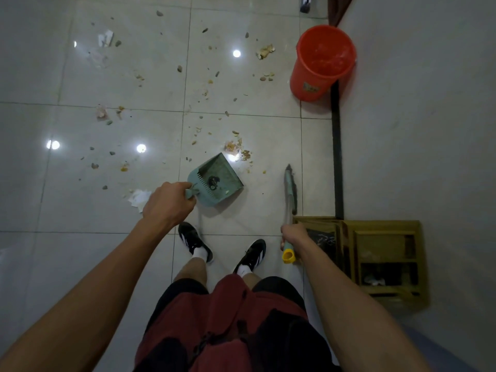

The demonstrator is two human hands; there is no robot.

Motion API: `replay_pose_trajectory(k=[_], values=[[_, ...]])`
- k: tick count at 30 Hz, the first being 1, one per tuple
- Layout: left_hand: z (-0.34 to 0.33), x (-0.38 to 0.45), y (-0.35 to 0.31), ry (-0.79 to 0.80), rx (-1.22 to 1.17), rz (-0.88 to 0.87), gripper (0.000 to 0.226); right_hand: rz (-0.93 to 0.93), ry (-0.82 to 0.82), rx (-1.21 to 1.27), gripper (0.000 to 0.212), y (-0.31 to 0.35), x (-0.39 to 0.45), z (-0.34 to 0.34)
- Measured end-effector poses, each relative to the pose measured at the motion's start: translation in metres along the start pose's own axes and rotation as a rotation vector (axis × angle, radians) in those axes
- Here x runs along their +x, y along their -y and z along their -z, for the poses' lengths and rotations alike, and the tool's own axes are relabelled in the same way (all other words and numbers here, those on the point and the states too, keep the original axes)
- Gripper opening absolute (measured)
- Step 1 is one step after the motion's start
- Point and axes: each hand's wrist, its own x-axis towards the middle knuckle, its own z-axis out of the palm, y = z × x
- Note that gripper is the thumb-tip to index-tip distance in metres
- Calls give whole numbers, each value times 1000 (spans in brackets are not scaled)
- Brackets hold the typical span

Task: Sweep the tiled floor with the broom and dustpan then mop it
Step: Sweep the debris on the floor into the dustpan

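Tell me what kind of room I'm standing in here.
Probably an indoor room in a home or small building, at its edge: glossy tiled floor strewn with scraps, a plain wall with a dark baseboard, a red bucket and a small yellow wooden cabinet against it.

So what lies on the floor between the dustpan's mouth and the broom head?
In the head view, a few crumbs on glossy tile between dustpan and broom head; nothing larger.
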Motion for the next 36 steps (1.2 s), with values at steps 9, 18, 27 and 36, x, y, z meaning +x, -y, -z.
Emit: replay_pose_trajectory(k=[9, 18, 27, 36], values=[[38, 31, 82, 1, -64, 44, 16, -47, 64, 24, 32, 55, -18, -113], [87, 61, 166, -5, -167, 141, 18, -34, 143, 58, 24, 151, -29, -238], [120, 63, 231, -22, -255, 268, 24, -49, 284, 71, 21, 239, -33, -308], [117, 51, 234, -114, -295, 378, 27, -27, 426, -27, 11, 284, -23, -313]])
